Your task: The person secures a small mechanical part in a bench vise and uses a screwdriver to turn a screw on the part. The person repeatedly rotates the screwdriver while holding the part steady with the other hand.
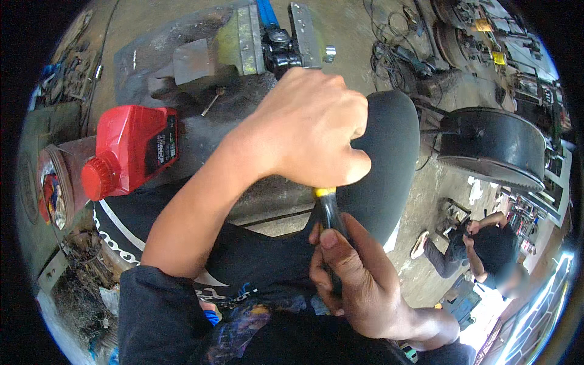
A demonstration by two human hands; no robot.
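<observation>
My left hand (316, 131) is closed in a fist in the middle, over my thigh, its palm side hidden from view. From beneath it comes a slim black handle with a yellow band (331, 213), which my right hand (359, 283) grips between thumb and fingers. Whatever the left fist encloses is out of sight. Just beyond the left hand, a bench vise (246, 39) has a black metal part (280, 52) between its jaws, with a blue bar (266, 12) running away from it.
A red plastic bottle (125, 152) stands at the left by a clear tub (55, 185). A small bolt-like piece (213, 101) lies on the dark bench. Right are a black stool seat (493, 146), cables (389, 61) and another person (480, 249) sitting low.
</observation>
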